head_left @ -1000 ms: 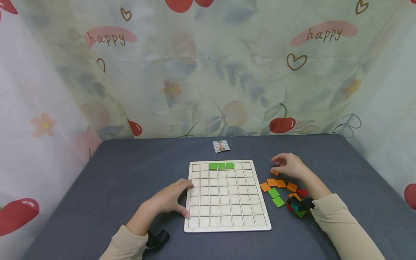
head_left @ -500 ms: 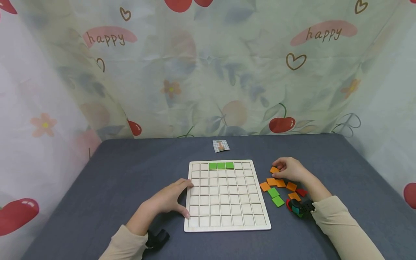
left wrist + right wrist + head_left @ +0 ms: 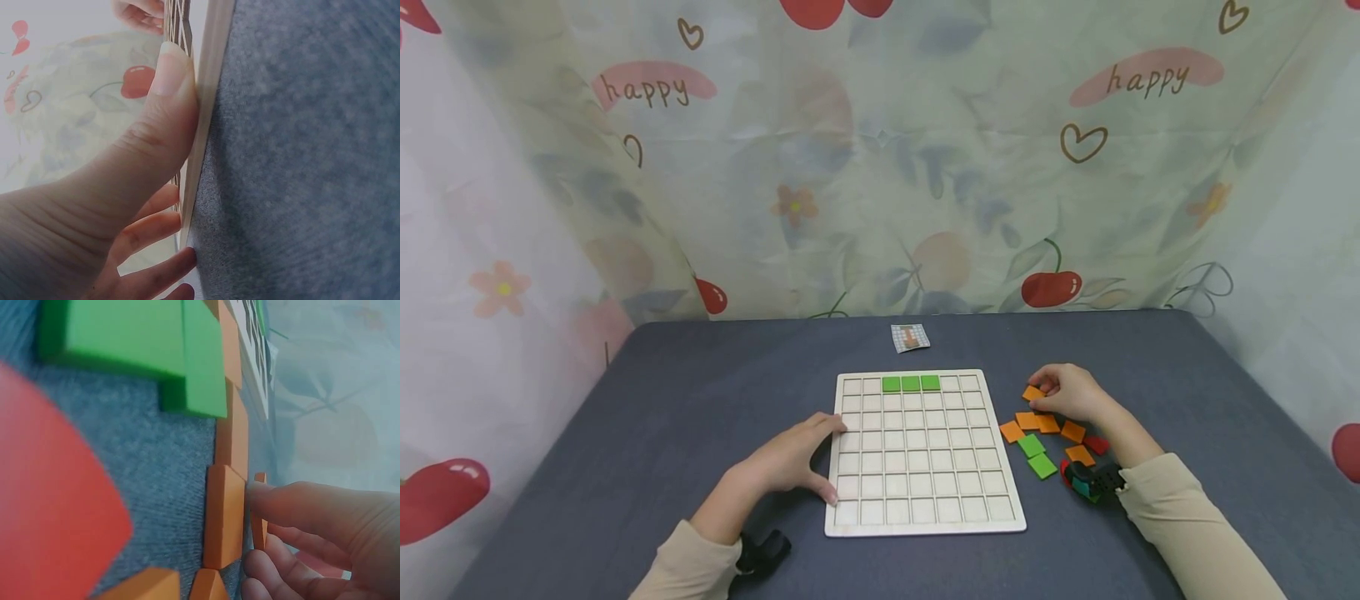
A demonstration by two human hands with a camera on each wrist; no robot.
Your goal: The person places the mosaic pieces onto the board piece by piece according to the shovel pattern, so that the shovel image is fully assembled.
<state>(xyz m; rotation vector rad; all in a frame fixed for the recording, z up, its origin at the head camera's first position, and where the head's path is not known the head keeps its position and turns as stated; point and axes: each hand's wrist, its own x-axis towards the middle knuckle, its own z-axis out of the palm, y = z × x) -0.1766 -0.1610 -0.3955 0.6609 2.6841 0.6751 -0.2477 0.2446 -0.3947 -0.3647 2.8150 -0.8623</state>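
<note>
A white grid board (image 3: 927, 464) lies on the dark cloth with three green tiles (image 3: 911, 383) side by side in its top row. Spread along the board's left edge, my left hand (image 3: 790, 454) touches it with thumb and fingertips; the left wrist view shows the thumb (image 3: 164, 112) against the rim. Right of the board, my right hand (image 3: 1070, 393) pinches an orange square tile (image 3: 1033, 392) between thumb and fingers. In the right wrist view this tile (image 3: 259, 515) is seen nearly edge-on, beside other orange tiles (image 3: 225, 515).
Loose orange tiles (image 3: 1047, 424), green tiles (image 3: 1042, 465) and a red piece (image 3: 1097, 445) lie between the board and my right forearm. Some pieces are partly hidden under the wrist camera (image 3: 1096, 477). A small picture card (image 3: 911, 337) lies behind the board, before a patterned curtain (image 3: 880, 167).
My right fingers have shifted slightly and the orange tile between them shows more fully than a second ago. Over the last half second little moves. The left hand and board stay put.
</note>
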